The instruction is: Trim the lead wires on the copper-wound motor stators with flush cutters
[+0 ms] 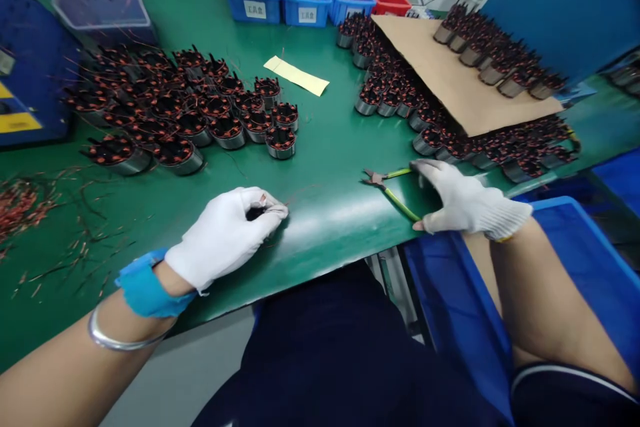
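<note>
Mostly hidden: dark item [255,213] within curled left hand [227,230]
Right hand [453,201]: spread, touching green-handled cutters [401,205]
Both hands: near table's [320,240] front edge

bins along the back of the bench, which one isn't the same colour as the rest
The rightmost bin in the row: it is red, while the three bins to its left are all blue.

Workshop: green bench [320,193], wound coils [175,107], tool bins [255,7].
</note>
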Demonstrator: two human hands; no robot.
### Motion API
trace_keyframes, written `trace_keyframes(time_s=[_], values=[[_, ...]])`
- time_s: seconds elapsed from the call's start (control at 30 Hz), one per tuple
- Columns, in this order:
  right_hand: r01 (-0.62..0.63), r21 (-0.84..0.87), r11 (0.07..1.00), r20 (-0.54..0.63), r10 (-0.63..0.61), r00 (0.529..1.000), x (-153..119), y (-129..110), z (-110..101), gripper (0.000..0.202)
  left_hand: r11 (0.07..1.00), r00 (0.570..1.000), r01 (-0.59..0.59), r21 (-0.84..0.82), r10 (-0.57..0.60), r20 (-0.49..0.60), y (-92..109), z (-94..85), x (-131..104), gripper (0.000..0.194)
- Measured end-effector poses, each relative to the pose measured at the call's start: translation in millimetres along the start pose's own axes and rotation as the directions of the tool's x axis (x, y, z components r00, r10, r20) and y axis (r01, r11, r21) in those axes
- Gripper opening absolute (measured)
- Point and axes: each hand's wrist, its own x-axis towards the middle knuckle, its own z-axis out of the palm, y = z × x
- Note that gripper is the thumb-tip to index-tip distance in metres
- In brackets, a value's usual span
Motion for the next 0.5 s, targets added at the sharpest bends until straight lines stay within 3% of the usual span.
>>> trace_keyframes(time_s=[0.1,0.23,0.33,0.43,0.5], values=[[-0.028,-0.045,0.999,0.01,0.028,1.0,-1,-4,-3,0.082,1.0,1.0,-0.013,-0.022,0.013,0.0,2,0.3,0,0.026],[-0.049,-0.226,0.973,0.081,0.068,0.994,9,-34,-13,0.045,0.998,1.0,-0.001,-0.058,0.001,0.001,6,1.1,-1,0.025],[-0.101,-0.283,0.954,-0.018,0.1,0.995,21,-53,-6,0.037,0.997,1.0,0.021,-0.08,-0.021,0.004,8,1.2,-2,0.026],[-0.005,-0.124,0.992,-0.184,-0.018,0.983,29,-62,6,0.045,0.995,1.0,0.029,-0.095,-0.03,-0.005,9,1.4,-2,0.025],[0.091,0.109,0.99,-0.252,-0.061,0.966,28,-70,9,0.051,0.994,1.0,0.024,-0.106,-0.025,-0.008,9,1.6,-2,0.025]])
